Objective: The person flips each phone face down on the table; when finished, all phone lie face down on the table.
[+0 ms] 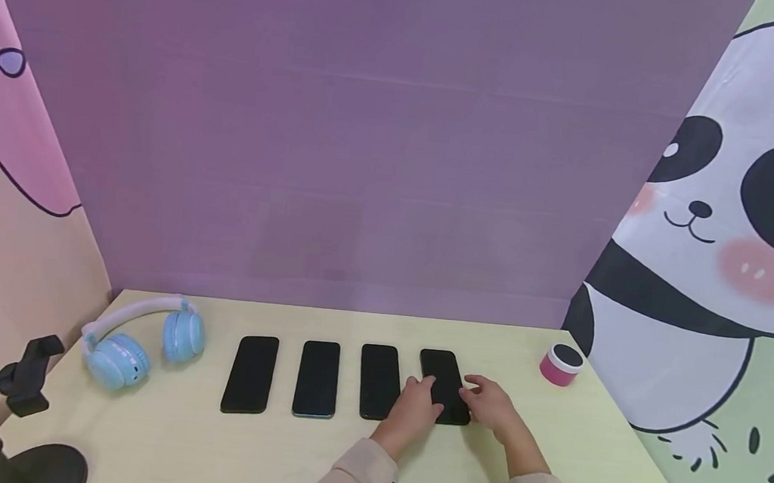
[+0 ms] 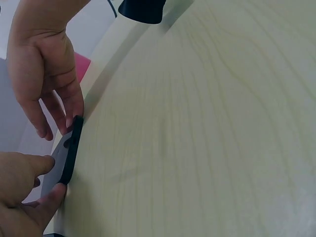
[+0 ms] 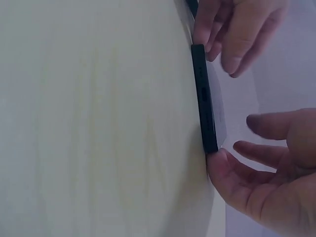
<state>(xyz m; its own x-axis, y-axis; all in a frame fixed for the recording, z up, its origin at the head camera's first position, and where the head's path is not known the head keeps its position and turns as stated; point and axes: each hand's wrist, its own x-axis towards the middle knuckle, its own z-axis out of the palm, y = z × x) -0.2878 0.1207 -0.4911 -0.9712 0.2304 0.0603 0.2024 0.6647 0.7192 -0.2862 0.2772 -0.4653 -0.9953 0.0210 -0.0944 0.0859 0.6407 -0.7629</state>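
Observation:
Four... several black smartphones lie in a row on the table. The rightmost smartphone lies flat between both hands, dark screen up. At its left edge is my left hand; in the left wrist view its thumb touches the phone's side near a corner while another finger reaches over the screen. My right hand is at the opposite edge, and in the right wrist view one digit touches the phone's corner as other fingers stay apart above. Left of them lie another smartphone, a third smartphone and the leftmost smartphone.
Blue headphones lie at the table's back left. A black stand with a round base is at the front left. Near the back right corner stands a pink jar with a white-rimmed dark lid. A purple backdrop rises behind the table.

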